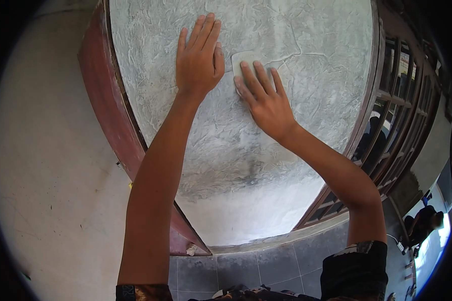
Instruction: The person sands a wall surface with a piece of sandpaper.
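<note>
one open left hand [198, 65]; my right hand [267, 103] grips a pad [241, 58], likely smoothing the wall [331, 95]; next stroke wants even pressure.

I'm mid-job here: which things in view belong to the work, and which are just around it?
In the work:
- pale pad, under the right hand
- grey textured wall, with the left hand flat against it

Just around:
- red-brown frame
- paned window
- tiled floor
- another person, far right
</note>
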Demonstrator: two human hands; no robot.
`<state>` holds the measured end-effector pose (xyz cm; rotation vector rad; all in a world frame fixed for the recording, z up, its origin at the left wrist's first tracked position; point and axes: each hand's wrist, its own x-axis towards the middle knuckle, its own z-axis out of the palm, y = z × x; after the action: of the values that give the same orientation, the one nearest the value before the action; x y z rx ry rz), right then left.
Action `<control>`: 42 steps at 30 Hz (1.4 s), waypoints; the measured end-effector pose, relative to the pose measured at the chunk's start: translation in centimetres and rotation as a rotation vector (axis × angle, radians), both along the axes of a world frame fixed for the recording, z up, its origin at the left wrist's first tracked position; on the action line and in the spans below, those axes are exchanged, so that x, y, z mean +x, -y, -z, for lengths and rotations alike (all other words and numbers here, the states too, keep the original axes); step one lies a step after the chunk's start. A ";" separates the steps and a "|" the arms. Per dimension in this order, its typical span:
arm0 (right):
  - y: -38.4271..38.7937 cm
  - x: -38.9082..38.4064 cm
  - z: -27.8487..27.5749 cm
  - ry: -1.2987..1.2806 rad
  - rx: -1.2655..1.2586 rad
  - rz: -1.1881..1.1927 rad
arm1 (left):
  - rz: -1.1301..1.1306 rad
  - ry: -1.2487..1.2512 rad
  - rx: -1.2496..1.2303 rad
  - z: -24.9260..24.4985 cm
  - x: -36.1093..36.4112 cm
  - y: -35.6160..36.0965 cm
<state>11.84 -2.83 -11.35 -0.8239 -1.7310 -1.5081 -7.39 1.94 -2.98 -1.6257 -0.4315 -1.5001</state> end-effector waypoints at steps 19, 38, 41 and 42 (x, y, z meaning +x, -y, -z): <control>-0.2 -0.4 -7.4 -0.107 0.091 -0.041 | -0.007 -0.010 -0.014 -0.2 -0.2 0.1; -0.4 -0.7 -10.1 -0.185 0.158 -0.068 | -0.025 -0.001 -0.018 -0.2 -0.1 0.0; -0.3 -0.9 -1.7 -0.110 -0.032 -0.167 | -0.003 -0.005 -0.018 0.1 -0.3 0.1; -0.1 -0.6 0.8 -0.078 -0.083 -0.111 | -0.001 -0.006 -0.009 0.1 -0.2 0.0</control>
<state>11.20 -2.78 -12.12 -0.8043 -1.7612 -1.3218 -7.62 1.94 -3.05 -1.6364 -0.4367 -1.4943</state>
